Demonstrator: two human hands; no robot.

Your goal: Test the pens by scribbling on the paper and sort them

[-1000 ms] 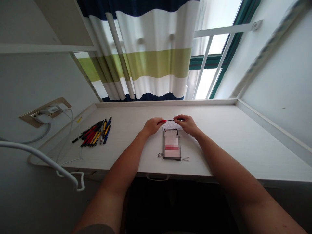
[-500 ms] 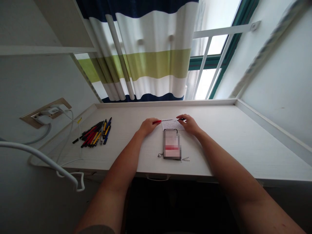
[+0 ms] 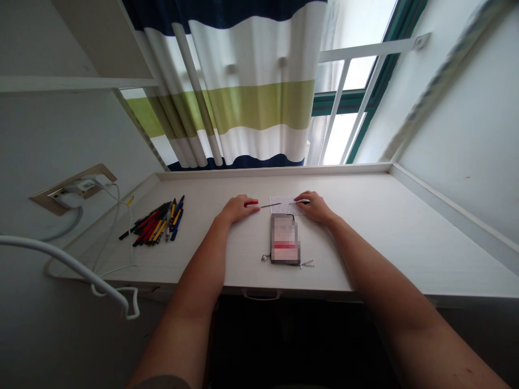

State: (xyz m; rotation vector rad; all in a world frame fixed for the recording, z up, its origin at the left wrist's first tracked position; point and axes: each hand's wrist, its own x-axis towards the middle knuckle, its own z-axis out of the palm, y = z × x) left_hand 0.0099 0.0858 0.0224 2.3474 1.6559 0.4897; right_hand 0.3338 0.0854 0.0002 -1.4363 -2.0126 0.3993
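Note:
My left hand [image 3: 237,209] rests on the desk left of a small printed sheet, its fingers closed on a short red pen part [image 3: 251,203]. From its thumb tip a thin dark rod, like a pen refill [image 3: 271,205], reaches over the sheet; whether the thumb grips it I cannot tell. Over the right end of the sheet [image 3: 277,208], my right hand [image 3: 314,206] pinches a dark pen part [image 3: 302,202], mostly covered by the fingers. Just in front of the sheet lies a phone [image 3: 285,255] with a blurred screen, a strap and small charms.
A heap of black, red, yellow and blue pens [image 3: 156,224] lies on the left of the white desk [image 3: 389,232]. White cables [image 3: 132,227] run from a wall socket [image 3: 77,186] down the left side. A striped curtain [image 3: 263,102] hangs behind the raised back edge.
My left hand has moved left, away from the right hand, with the red pen part. The thin rod now slants lower and lies further left. The right hand stays almost in place.

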